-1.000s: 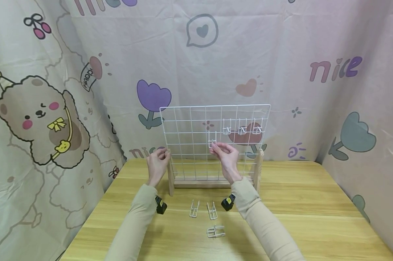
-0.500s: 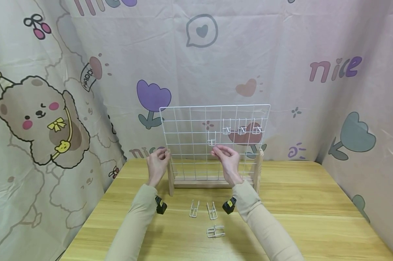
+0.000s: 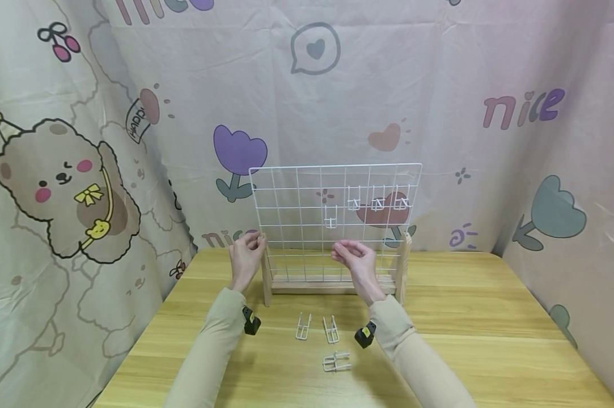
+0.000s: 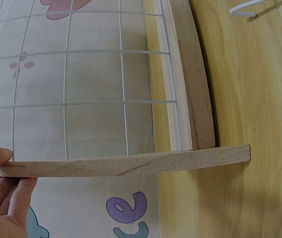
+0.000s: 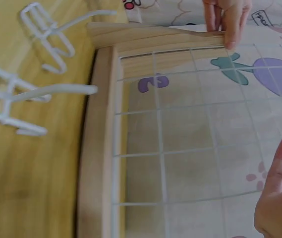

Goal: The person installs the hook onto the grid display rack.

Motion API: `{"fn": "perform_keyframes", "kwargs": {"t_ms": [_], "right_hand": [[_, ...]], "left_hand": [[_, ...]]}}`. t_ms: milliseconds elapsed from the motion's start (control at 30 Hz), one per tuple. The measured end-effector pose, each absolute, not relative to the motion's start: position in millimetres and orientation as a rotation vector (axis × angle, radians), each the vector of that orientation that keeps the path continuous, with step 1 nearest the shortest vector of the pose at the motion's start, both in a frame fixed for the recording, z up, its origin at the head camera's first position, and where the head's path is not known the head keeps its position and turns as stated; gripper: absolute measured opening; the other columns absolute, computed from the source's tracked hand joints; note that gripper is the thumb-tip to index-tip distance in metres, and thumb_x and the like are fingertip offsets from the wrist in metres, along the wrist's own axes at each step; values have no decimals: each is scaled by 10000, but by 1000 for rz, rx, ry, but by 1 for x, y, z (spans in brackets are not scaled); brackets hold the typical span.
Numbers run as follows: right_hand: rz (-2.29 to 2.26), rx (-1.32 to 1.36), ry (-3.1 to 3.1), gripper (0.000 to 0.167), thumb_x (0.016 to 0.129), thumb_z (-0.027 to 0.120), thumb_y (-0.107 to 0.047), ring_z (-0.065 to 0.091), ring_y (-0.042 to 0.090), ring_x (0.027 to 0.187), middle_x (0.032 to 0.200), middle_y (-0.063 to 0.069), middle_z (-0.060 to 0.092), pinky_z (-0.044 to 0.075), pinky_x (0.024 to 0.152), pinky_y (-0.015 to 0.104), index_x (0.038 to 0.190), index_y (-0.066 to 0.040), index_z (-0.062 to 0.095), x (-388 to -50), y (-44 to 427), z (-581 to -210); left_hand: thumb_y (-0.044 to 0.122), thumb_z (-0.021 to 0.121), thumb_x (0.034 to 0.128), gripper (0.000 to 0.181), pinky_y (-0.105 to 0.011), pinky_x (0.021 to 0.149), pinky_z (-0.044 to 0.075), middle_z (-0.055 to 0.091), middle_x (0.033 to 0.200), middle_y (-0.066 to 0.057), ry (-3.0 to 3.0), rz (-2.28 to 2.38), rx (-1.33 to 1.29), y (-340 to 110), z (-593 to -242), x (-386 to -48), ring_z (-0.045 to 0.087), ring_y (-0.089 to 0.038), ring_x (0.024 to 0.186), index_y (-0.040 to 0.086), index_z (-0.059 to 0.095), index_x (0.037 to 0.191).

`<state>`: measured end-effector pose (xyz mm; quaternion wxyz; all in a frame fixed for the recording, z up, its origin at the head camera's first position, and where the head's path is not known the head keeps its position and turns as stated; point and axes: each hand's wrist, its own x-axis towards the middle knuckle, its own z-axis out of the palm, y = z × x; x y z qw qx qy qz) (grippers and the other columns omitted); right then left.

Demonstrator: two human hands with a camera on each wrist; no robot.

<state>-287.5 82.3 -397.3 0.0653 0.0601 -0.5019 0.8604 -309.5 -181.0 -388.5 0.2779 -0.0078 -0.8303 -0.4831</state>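
A white wire grid panel (image 3: 310,216) stands upright in a wooden stand (image 3: 267,277). My left hand (image 3: 247,253) pinches the top of the stand's left post (image 4: 131,166), thumb on one side and fingers on the other. In front of the grid hovers my right hand (image 3: 356,260), its fingers loosely bent and nothing in them. Just above it, a white wire hook (image 3: 330,217) hangs on the grid, apart from the fingers. Further up to the right hang three more hooks, among them a nearer-to-middle hook (image 3: 354,198) and a rightmost hook (image 3: 401,198).
On the wooden table (image 3: 465,317), before the stand, lie a left loose hook (image 3: 303,327), a second loose hook (image 3: 331,330) and a sideways loose hook (image 3: 337,361). A printed curtain (image 3: 184,85) hangs behind and on both sides.
My right hand has let go of the lower hook and drawn down away from it, leaving it hanging on the grid. The left hand has stayed on the post.
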Motion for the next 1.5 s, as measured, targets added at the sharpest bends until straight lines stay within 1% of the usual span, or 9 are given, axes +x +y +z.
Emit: {"fn": "perform_keyframes", "kwargs": {"t_ms": [100, 233, 400, 533, 700, 800, 900, 1167, 1500], "right_hand": [[2543, 200, -1676, 97, 912, 689, 14, 734, 111, 753, 854, 18, 775, 619, 786, 281, 1008, -2, 690, -283, 87, -409], [2440, 254, -1945, 292, 902, 728, -64, 709, 118, 759, 932, 58, 768, 609, 737, 277, 1136, 96, 659, -276, 94, -424], [2366, 439, -2182, 413, 913, 726, -126, 608, 68, 654, 857, -47, 743, 512, 602, 199, 1201, 148, 614, -269, 102, -445], [2329, 616, -2301, 413, 921, 718, -127, 552, 32, 606, 834, -85, 737, 454, 555, 179, 1212, 144, 609, -264, 108, -459], [2238, 736, -2486, 380, 895, 744, -142, 616, 59, 701, 1040, 84, 747, 492, 621, 223, 1191, 76, 647, -259, 113, -468], [2123, 784, -2605, 411, 876, 759, -158, 680, 129, 824, 1177, 234, 691, 544, 739, 319, 1197, 72, 646, -258, 115, -471], [2053, 831, -2666, 399, 877, 750, -124, 700, 183, 879, 1232, 308, 647, 556, 826, 417, 1193, 92, 640, -258, 115, -473], [2077, 891, -2644, 297, 878, 698, -16, 699, 215, 857, 1124, 375, 660, 578, 793, 358, 1125, 141, 647, -256, 119, -476], [2000, 887, -2661, 311, 886, 720, -89, 582, 94, 685, 976, 231, 738, 488, 605, 208, 1106, 123, 664, -258, 131, -481]], "left_hand": [[122, 642, 962, 293, -398, 805, 618, 742, 1085, -232, -2227, -1299, -26, -181, -389, -310, 743, -348, 1007, -45, 699, 1196], [116, 644, 961, 295, -463, 838, 610, 739, 1089, -237, -2227, -1300, -27, -181, -389, -310, 737, -353, 1019, -50, 696, 1200], [123, 653, 957, 292, -428, 810, 615, 746, 1076, -226, -2227, -1288, -26, -181, -388, -309, 747, -340, 998, -44, 702, 1192], [124, 649, 959, 295, -390, 787, 613, 747, 1071, -226, -2228, -1282, -31, -182, -389, -310, 749, -339, 992, -45, 701, 1195], [124, 654, 960, 305, -396, 781, 619, 743, 1075, -234, -2227, -1285, -42, -182, -389, -309, 748, -349, 980, -56, 692, 1204], [131, 663, 960, 313, -339, 739, 611, 744, 1075, -230, -2232, -1291, -44, -181, -388, -309, 756, -349, 954, -55, 688, 1211], [137, 670, 959, 311, -309, 734, 603, 746, 1083, -222, -2236, -1299, -34, -181, -388, -308, 756, -340, 966, -46, 691, 1209], [118, 667, 957, 313, -479, 839, 606, 732, 1103, -242, -2225, -1322, -40, -180, -388, -309, 738, -359, 1014, -56, 682, 1216], [135, 666, 963, 313, -495, 857, 599, 734, 1101, -240, -2230, -1328, -30, -180, -388, -308, 739, -358, 1010, -46, 686, 1217]]}}
